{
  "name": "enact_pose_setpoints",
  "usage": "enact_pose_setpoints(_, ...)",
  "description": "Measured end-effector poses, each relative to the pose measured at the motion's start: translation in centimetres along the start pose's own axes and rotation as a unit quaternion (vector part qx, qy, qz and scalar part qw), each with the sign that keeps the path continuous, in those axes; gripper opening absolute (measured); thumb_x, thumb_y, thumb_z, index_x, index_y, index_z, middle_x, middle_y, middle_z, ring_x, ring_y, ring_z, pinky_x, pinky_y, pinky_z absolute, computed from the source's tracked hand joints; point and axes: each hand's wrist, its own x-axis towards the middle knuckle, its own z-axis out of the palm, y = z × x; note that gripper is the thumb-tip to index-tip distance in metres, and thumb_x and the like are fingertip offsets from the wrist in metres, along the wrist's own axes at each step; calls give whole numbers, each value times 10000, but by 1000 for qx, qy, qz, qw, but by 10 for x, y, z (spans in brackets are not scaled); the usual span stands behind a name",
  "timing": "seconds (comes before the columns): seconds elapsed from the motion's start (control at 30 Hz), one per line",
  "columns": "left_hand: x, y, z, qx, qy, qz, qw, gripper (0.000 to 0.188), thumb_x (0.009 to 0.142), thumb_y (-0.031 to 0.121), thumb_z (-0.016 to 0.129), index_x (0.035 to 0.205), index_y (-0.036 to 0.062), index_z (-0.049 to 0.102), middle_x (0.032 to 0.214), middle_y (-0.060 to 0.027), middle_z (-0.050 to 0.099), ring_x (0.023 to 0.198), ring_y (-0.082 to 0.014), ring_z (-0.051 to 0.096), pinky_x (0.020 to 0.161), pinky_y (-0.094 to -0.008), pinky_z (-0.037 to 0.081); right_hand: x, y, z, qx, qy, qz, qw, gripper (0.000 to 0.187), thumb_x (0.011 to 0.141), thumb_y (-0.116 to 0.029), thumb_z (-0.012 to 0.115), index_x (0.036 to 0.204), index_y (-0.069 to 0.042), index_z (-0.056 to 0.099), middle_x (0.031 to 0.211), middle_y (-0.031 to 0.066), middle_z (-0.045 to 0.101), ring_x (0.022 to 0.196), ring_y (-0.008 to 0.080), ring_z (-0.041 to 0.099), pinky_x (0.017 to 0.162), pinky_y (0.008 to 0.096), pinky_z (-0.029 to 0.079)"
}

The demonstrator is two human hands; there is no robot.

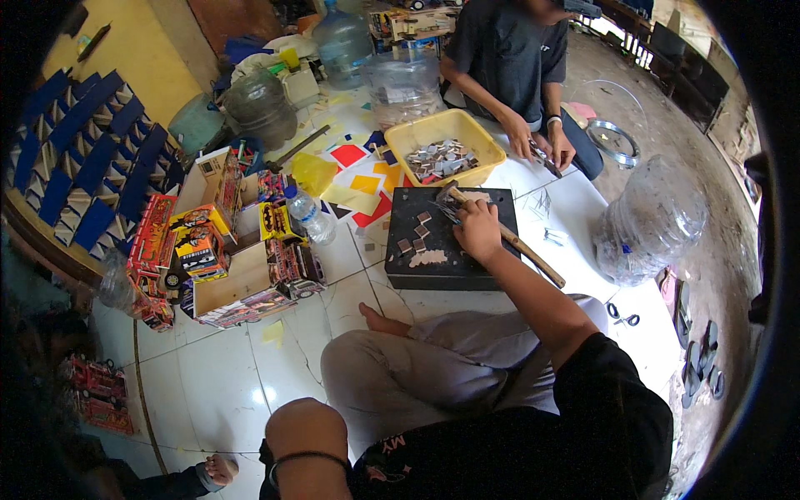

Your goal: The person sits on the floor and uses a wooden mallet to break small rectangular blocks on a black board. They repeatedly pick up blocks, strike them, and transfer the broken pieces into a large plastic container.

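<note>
My right hand (pixel 477 234) reaches onto a black block (pixel 450 277), fingers drawn together at a small heap of thin nails (pixel 447 211). What lies between the fingertips is too small to make out. A hammer (pixel 529 253) with a wooden handle rests on the block beside this hand, its handle jutting past the near right edge. Several small brown square pieces (pixel 420 232) lie left of the hand, near a pale worn patch. My left arm (pixel 310 471), wearing a dark band, shows low in the view. The fingers of my left hand are hidden.
A yellow basin (pixel 446 148) of small pieces stands behind the block. Colourful toy trucks (pixel 242 287) and a plastic bottle (pixel 308 217) stand to the left. Another person (pixel 512 75) works opposite. A large clear plastic jug (pixel 650 221) and loose nails (pixel 542 204) lie right.
</note>
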Motion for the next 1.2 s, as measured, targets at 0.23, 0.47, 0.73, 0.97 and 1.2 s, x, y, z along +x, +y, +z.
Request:
enact_pose_setpoints(0.23,-4,-39,5,-622,-151,-440,630,146,923,214,500,933,107,599,761,-68,603,556,-206,534,489,-311,361,18,-7,9,-126,-48,-4,991,252,830,-248,556,953,-79,697,1037,90,614,1064,256,496,920,458,343)
enact_pose_setpoints(0.47,57,-22,-13,-841,-340,-347,237,414,976,375,410,1223,47,463,1166,-211,562,1062,-333,556,946,-520,408,32,-22,5,-170,-119,-5,978,252,878,-207,495,971,-120,714,1021,60,671,1073,242,534,924,442,305)
enact_pose_setpoints(0.73,96,-41,-25,-743,-498,-244,374,315,957,271,420,1100,19,545,1052,-197,607,913,-316,599,803,-458,464,29,-16,15,-164,-56,-23,985,237,881,-207,495,940,-149,718,1000,44,685,1045,210,569,891,392,339)
enact_pose_setpoints(0.97,118,-61,-19,-767,-407,-212,449,268,940,180,429,992,-5,617,951,-185,647,783,-302,637,678,-404,513,26,1,31,288,64,120,948,166,684,-145,708,741,1,654,748,185,648,735,311,651,694,394,513)
enact_pose_setpoints(1.2,-74,-90,-45,-671,180,-430,577,190,885,109,536,1003,-7,630,941,-145,660,783,-230,639,696,-338,524,22,23,37,401,23,181,898,203,693,-173,729,747,6,652,678,149,660,627,243,657,639,359,520)
